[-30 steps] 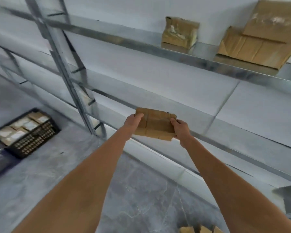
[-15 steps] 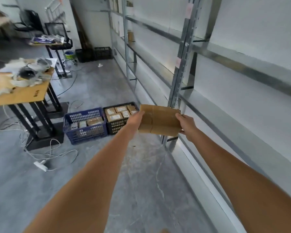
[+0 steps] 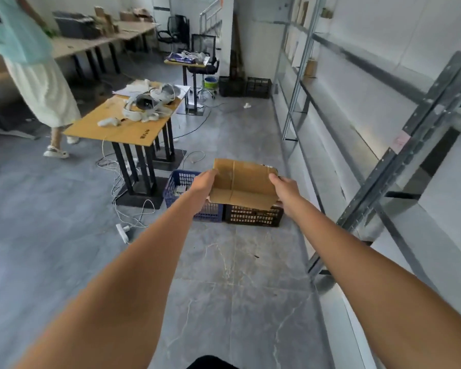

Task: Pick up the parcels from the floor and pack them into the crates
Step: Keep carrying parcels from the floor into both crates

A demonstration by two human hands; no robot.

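I hold the parcel (image 3: 241, 183) out at arm's length in front of me, my left hand (image 3: 203, 182) clamped on its left edge and my right hand (image 3: 284, 186) clamped on its right edge. It is in the air, not resting on anything, and in my view it hangs over the two crates on the floor (image 3: 237, 275): the blue crate (image 3: 183, 179) to the left and the black crate (image 3: 253, 215) to the right, which stand side by side and touching, near the foot of the metal shelving (image 3: 383, 166).

The parcel is a flat, brown cardboard pack with a taped seam down its face. I judge it light, since I carry it with arms stretched out and only my fingers on the edges. The cardboard looks stiff enough to keep its shape between my hands, yet the near edge seems a little bent, so I would not squeeze hard. The surface is dull and dry, not slippery. The two short edges are the right place to hold it, one hand on each, as I do now; a one-hand pinch at a corner could let it tip or crease.

I cannot see how full the black crate is, because the parcel hides its inside. The blue crate shows something in it, too small to tell.

A table (image 3: 123, 126) stands left of the crates, with cables (image 3: 128, 209) trailing on the floor beside it.
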